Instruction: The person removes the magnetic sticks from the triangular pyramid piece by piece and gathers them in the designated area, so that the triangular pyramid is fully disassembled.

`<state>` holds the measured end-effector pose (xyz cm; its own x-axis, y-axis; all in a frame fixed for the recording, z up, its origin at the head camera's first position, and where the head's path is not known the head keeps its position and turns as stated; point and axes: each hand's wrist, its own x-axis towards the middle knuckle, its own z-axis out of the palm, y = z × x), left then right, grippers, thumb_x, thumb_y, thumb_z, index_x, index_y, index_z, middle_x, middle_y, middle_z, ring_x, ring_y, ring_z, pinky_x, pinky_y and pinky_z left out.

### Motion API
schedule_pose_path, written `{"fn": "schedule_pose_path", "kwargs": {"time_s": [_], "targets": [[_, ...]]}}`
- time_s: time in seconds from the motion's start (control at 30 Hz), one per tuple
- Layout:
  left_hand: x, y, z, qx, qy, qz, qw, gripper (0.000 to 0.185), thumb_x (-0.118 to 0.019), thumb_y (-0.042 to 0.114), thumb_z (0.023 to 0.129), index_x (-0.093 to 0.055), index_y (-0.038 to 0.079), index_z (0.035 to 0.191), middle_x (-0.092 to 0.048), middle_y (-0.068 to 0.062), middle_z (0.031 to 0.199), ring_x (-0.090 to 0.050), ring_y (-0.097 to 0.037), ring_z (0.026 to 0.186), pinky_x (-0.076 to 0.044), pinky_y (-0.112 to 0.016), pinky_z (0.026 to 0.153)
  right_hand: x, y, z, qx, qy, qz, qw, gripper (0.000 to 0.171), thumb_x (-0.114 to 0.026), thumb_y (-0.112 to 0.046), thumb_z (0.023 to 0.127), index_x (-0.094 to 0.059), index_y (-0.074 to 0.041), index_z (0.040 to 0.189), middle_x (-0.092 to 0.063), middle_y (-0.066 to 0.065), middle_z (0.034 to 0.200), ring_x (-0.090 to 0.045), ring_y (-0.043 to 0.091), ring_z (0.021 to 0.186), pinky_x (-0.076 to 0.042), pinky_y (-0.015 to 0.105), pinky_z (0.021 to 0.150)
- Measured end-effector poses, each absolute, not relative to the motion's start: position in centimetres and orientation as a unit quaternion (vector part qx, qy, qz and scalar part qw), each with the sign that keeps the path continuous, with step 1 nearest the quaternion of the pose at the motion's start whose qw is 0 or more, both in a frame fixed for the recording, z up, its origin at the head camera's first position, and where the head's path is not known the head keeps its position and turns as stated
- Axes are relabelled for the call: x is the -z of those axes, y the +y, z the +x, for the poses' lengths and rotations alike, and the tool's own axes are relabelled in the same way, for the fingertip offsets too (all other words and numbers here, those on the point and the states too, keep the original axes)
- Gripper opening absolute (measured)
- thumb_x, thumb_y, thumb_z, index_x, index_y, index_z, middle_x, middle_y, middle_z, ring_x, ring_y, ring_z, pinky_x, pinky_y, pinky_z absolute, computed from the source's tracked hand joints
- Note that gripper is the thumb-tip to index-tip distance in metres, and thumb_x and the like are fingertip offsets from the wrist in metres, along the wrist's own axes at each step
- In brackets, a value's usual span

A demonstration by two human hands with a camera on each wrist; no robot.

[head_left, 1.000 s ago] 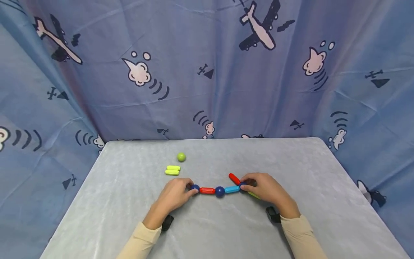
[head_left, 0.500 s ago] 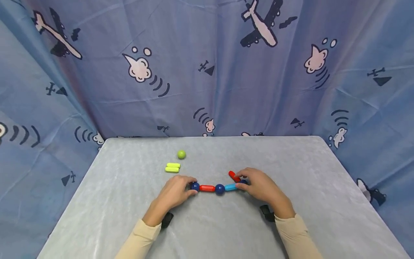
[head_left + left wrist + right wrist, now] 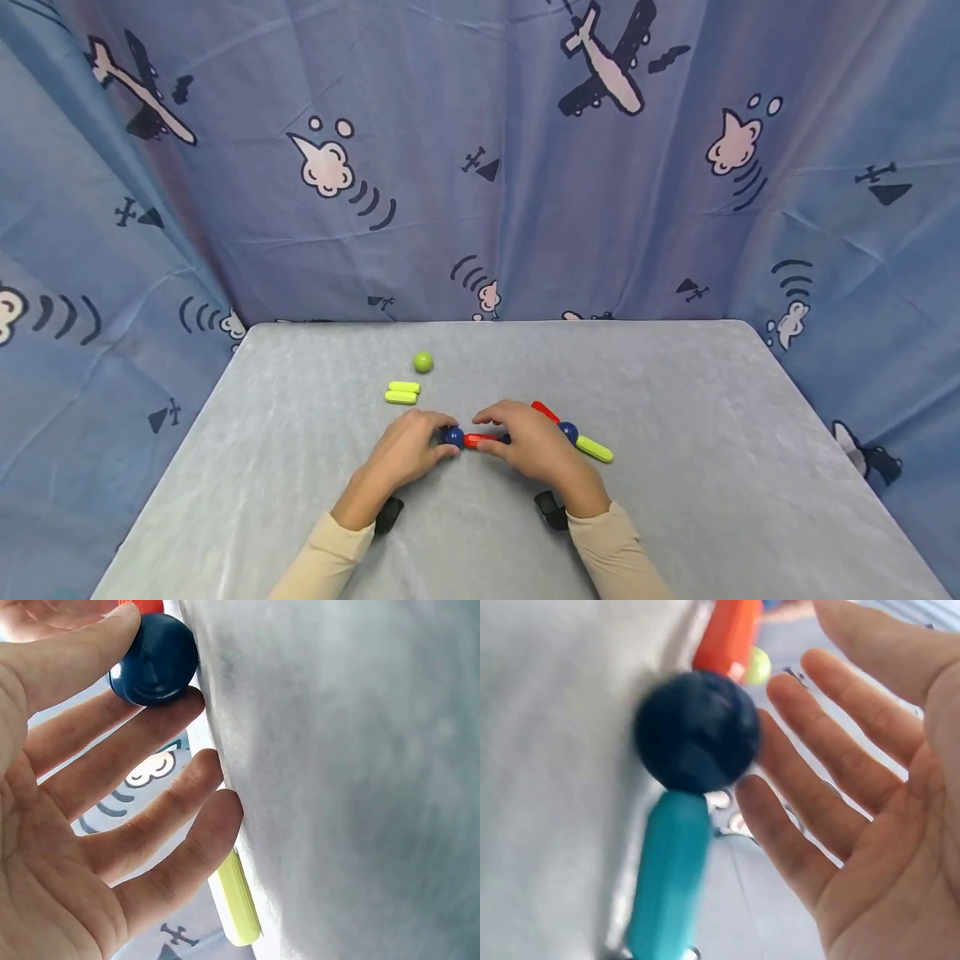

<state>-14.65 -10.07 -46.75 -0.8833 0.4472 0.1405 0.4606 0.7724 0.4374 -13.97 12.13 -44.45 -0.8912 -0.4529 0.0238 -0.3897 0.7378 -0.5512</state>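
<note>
My left hand (image 3: 405, 446) pinches a dark blue ball (image 3: 156, 660) between thumb and fingers, at the left end of a chain of toy rods and balls. From that ball a red rod (image 3: 478, 441) leads to a middle blue ball (image 3: 697, 733), then a light blue rod (image 3: 669, 874). My right hand (image 3: 536, 442) hovers with spread, relaxed fingers around the red rod and middle ball, and hides the light blue rod in the head view. At the chain's right end, another blue ball (image 3: 568, 432) bears a second red rod (image 3: 544, 411) and a yellow-green rod (image 3: 595, 450).
Two loose yellow-green rods (image 3: 402, 393) lie side by side behind my left hand. Beyond them sits a green ball (image 3: 423, 362). The grey cloth-covered table (image 3: 712, 467) ends at a blue curtain (image 3: 420, 167) printed with planes.
My right hand has left the right-end ball and moved left along the chain to the red rod and middle ball. The left hand stays at its ball.
</note>
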Motion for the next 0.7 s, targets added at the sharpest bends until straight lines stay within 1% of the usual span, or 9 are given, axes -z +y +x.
{"fn": "schedule_pose_path", "kwargs": {"time_s": [0.2, 0.27, 0.47, 0.7], "targets": [[46.9, -10.4, -14.3, 0.247, -0.938, -0.243, 0.012, 0.036, -0.083, 0.024, 0.08, -0.074, 0.011, 0.113, -0.075, -0.004, 0.112, -0.069, -0.022, 0.106, -0.054, -0.042, 0.089, 45.7, 11.4, -14.0, 0.266, 0.931, -0.242, 0.065, 0.034, -0.078, -0.028, 0.087, -0.07, -0.018, 0.119, -0.07, -0.005, 0.106, -0.061, 0.01, 0.091, -0.054, 0.034, 0.086], [46.9, -10.5, -14.2, 0.251, -0.937, -0.242, 0.004, 0.036, -0.083, 0.024, 0.081, -0.073, 0.012, 0.114, -0.074, -0.004, 0.113, -0.068, -0.023, 0.108, -0.054, -0.043, 0.091, 46.0, 11.3, -14.0, 0.263, 0.931, -0.247, 0.065, 0.034, -0.077, -0.028, 0.087, -0.07, -0.019, 0.119, -0.07, -0.005, 0.106, -0.061, 0.009, 0.092, -0.054, 0.035, 0.087], [46.8, -10.5, -14.3, 0.258, -0.934, -0.249, -0.011, 0.036, -0.08, 0.026, 0.084, -0.073, 0.014, 0.116, -0.073, -0.003, 0.116, -0.067, -0.023, 0.109, -0.053, -0.043, 0.092, 46.5, 11.1, -14.0, 0.256, 0.928, -0.265, 0.047, 0.027, -0.074, -0.023, 0.09, -0.072, -0.02, 0.116, -0.073, -0.006, 0.109, -0.065, 0.013, 0.101, -0.053, 0.038, 0.091], [47.0, -10.6, -14.7, 0.26, -0.929, -0.262, -0.006, 0.034, -0.08, 0.025, 0.083, -0.073, 0.014, 0.115, -0.074, -0.003, 0.113, -0.067, -0.023, 0.107, -0.053, -0.043, 0.091, 46.3, 11.0, -13.9, 0.25, 0.931, -0.263, 0.036, 0.024, -0.073, -0.023, 0.091, -0.073, -0.021, 0.115, -0.073, -0.007, 0.109, -0.067, 0.014, 0.102, -0.054, 0.038, 0.091]]}}
